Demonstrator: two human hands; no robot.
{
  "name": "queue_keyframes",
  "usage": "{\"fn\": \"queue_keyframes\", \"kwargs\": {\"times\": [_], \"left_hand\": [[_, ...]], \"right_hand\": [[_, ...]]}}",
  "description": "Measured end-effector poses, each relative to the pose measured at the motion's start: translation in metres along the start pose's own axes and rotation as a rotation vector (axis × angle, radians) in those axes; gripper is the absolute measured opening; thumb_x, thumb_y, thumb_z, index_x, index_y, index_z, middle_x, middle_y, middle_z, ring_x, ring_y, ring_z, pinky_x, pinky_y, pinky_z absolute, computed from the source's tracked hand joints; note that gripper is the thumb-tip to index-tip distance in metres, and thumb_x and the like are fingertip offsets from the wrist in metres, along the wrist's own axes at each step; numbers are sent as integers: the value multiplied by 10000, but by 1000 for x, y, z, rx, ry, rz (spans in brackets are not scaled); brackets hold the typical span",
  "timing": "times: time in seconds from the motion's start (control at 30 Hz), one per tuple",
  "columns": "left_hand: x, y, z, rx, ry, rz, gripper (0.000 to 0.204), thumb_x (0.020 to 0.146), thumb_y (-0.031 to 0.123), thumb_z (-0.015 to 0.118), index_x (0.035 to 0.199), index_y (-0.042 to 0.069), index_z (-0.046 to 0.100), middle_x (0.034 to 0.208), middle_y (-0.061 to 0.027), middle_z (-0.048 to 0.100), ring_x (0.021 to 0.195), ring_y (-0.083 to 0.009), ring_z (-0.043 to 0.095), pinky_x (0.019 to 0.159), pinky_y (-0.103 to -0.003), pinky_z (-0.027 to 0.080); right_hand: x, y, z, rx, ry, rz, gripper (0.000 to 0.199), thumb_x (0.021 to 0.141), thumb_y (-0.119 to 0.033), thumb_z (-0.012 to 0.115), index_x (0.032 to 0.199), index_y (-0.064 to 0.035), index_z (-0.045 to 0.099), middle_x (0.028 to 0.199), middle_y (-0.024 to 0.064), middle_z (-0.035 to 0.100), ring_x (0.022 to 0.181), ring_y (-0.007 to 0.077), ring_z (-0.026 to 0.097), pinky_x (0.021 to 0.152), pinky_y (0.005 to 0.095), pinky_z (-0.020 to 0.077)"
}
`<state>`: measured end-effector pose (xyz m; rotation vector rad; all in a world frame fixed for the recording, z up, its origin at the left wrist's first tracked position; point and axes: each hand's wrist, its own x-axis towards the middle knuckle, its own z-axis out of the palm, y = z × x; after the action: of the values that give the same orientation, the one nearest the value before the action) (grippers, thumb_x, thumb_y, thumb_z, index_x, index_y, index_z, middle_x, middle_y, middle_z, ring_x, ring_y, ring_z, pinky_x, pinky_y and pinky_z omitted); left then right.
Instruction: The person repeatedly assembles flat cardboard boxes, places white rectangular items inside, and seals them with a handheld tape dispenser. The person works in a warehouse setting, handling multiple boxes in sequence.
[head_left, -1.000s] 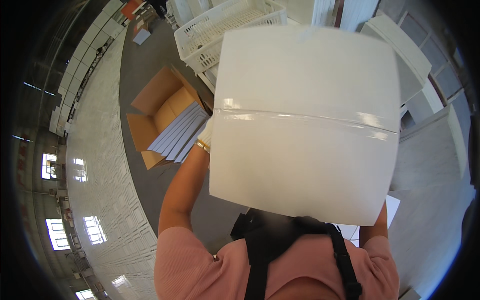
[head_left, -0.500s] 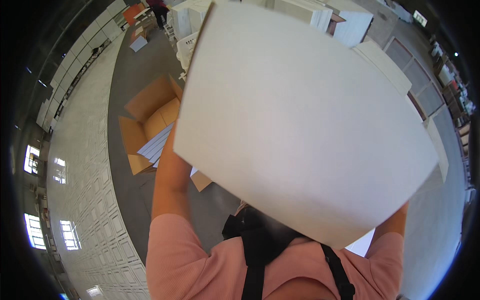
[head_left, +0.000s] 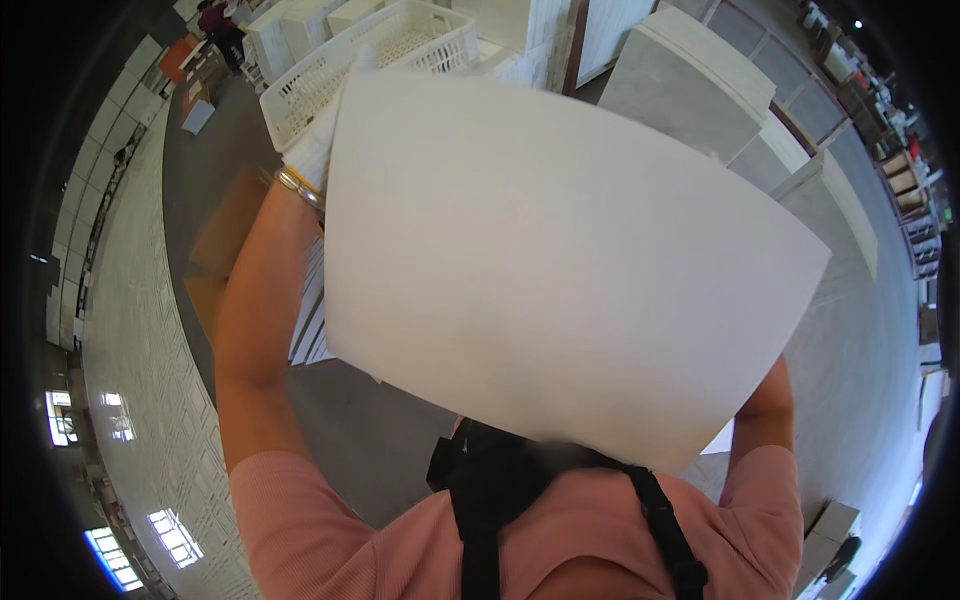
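Head view: which parts of your hands can be checked?

— Your left hand [head_left: 312, 150], in a white glove, has hold of the upper left edge of the white box [head_left: 560, 260]. Its finger spread is blurred and partly covered, so you cannot tell how far it is open. Your right hand is hidden behind the box; its grip cannot be told. Only your right forearm [head_left: 768, 405] shows, at the lower right edge.

— Where is the box positioned?

— It is raised in front of your chest, tilted, with one plain face toward you. Your black harness [head_left: 500, 480] lies just below its lower edge.

— What surrounds it?

— Behind your left forearm [head_left: 262, 290], note the brown carton [head_left: 225, 225], partly covered, and white panels [head_left: 312, 325] beside it. Beyond the upper left edge is a white slotted crate [head_left: 290, 95]. Pale stacked blocks [head_left: 690, 75] stand at upper right. Farther off, at upper left, is another person [head_left: 215, 22].
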<state>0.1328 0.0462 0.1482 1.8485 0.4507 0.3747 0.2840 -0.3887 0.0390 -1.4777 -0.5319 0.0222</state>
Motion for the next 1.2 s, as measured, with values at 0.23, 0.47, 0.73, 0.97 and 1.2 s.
{"fn": "queue_keyframes", "kwargs": {"times": [0.23, 0.47, 0.73, 0.97, 1.2], "left_hand": [[-74, 28, -55, -481, -228, 204, 745, 1116, 602, 392, 1301, -79, 632, 1599, -263, 486, 1299, -236, 644, 1016, -432, 577], [-158, -66, -19, -155, -210, 158, 627, 927, 286, 791, 1445, 7, 573, 1766, -225, 203, 1647, -326, 179, 1309, -503, 196], [-101, -89, 23, 298, -141, -51, 940, 967, 353, 753, 1653, -62, 264, 1653, -239, 440, 1520, -320, 443, 1249, -376, 325], [-95, -198, -53, -540, -43, -523, 538, 1062, 273, 628, 1505, -16, 529, 1405, -139, 650, 1207, -234, 676, 1009, -369, 562], [-129, -413, -64, 306, 211, -546, 678, 1056, 542, 545, 1318, -71, 673, 1217, -252, 744, 1106, -341, 728, 930, -432, 559]], "right_hand": [[43, -96, 18, 317, -125, -394, 549, 1180, -398, 364, 708, -152, 499, 692, 8, 451, 691, 185, 437, 984, 414, 464], [-3, -31, -8, -97, -323, -125, 309, 975, -245, 691, 741, -74, 584, 1003, 105, 671, 1014, 263, 616, 1164, 473, 414], [-12, 2, -49, -147, -236, 515, 782, 869, -37, 660, 1603, 31, 400, 1437, 188, 617, 1145, 276, 698, 1013, 361, 553], [-13, 70, -175, 96, -160, 845, 634, 940, -250, 746, 1444, 85, 558, 1318, 175, 704, 1147, 263, 713, 996, 388, 576], [8, 162, -174, -1656, -328, 549, 747, 860, -272, 803, 1534, -107, 526, 1498, 192, 584, 1266, 384, 634, 1008, 494, 559]]}}
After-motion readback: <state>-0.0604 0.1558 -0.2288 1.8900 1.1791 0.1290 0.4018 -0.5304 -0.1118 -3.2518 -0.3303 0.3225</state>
